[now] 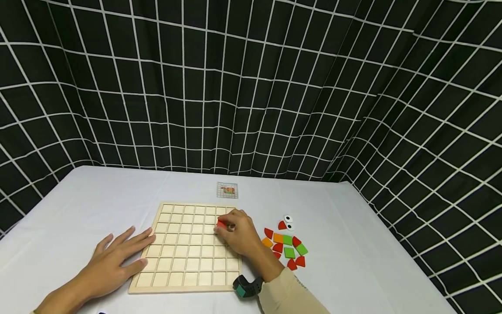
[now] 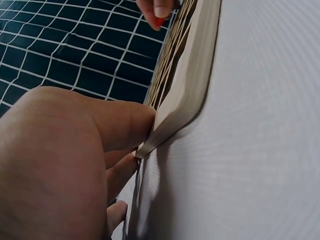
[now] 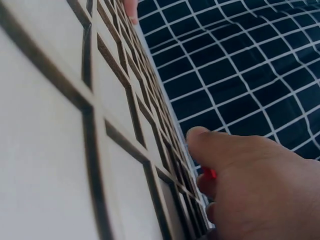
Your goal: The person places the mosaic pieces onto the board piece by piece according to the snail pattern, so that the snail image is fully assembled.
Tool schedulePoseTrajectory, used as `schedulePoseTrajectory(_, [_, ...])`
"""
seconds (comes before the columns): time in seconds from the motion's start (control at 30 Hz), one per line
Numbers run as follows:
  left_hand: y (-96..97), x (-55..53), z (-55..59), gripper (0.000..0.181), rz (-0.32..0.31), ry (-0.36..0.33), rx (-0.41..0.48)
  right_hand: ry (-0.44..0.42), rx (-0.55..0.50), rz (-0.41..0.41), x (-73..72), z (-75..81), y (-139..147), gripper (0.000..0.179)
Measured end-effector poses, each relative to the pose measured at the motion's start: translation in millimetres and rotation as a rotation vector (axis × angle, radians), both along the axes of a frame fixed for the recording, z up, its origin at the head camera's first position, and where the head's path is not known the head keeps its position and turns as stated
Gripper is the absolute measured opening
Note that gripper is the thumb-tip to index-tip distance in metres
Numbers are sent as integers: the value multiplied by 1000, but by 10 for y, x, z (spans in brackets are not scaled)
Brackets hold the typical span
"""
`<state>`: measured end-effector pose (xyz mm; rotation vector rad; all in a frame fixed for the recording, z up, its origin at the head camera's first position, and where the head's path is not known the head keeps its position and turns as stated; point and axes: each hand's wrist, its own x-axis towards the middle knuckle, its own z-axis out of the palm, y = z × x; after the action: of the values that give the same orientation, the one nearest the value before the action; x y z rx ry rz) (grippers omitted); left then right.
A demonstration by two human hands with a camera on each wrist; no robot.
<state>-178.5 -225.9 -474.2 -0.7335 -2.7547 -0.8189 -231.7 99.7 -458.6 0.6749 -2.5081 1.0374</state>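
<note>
A wooden grid board (image 1: 184, 264) with square cells lies on the white table. My right hand (image 1: 239, 233) pinches a small red tile (image 1: 221, 224) between thumb and fingers, over the upper right cells. The right wrist view shows only a sliver of that red tile (image 3: 212, 173) past the right hand (image 3: 250, 185). My left hand (image 1: 117, 261) lies with spread, fairly straight fingers at the board's left edge. Close up in the left wrist view, the thumb and fingertips of the left hand (image 2: 65, 145) touch the board's side (image 2: 187, 85).
Right of the board lie loose red, orange and green tiles (image 1: 289, 253) and two eye pieces (image 1: 288, 218). Behind the board is a small picture card (image 1: 227, 190) with a grid. A black cloth with white lines (image 1: 204, 87) hangs round the table (image 1: 372, 261).
</note>
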Motion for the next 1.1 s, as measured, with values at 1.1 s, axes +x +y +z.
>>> schedulePoseTrajectory(1.1, [29,2,4,46,4,42,16,-81,80,13,-13,-37,19,16])
